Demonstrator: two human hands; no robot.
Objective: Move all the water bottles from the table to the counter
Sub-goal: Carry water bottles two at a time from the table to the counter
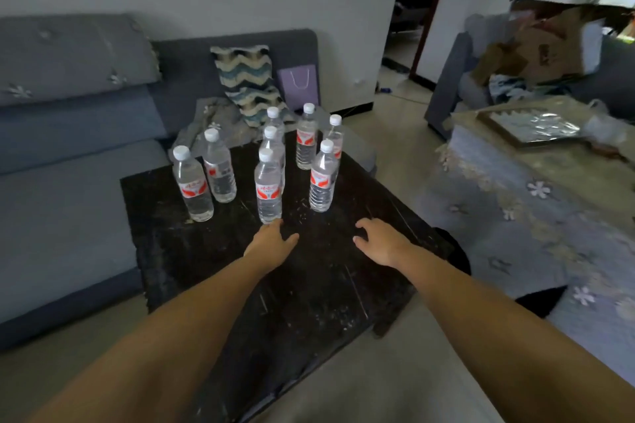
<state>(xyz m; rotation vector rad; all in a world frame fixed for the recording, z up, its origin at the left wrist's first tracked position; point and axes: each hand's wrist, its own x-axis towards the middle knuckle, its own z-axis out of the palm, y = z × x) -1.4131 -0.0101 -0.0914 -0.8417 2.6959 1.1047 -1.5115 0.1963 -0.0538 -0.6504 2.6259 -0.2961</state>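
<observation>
So far nothing looks moved: eight bottles (268, 186) stand upright on the dark bench (309, 285), clustered at its far half, caps on. Both hands reach toward them — the left hand (271, 244) has its fingers loosely spread, fingertips just short of the nearest bottle's base; the right hand (378, 242) hovers open, holding nothing, near another bottle (323, 178). No counter is clearly in view, so every carry seems still ahead. A grey sofa (68, 154) lies behind.
</observation>
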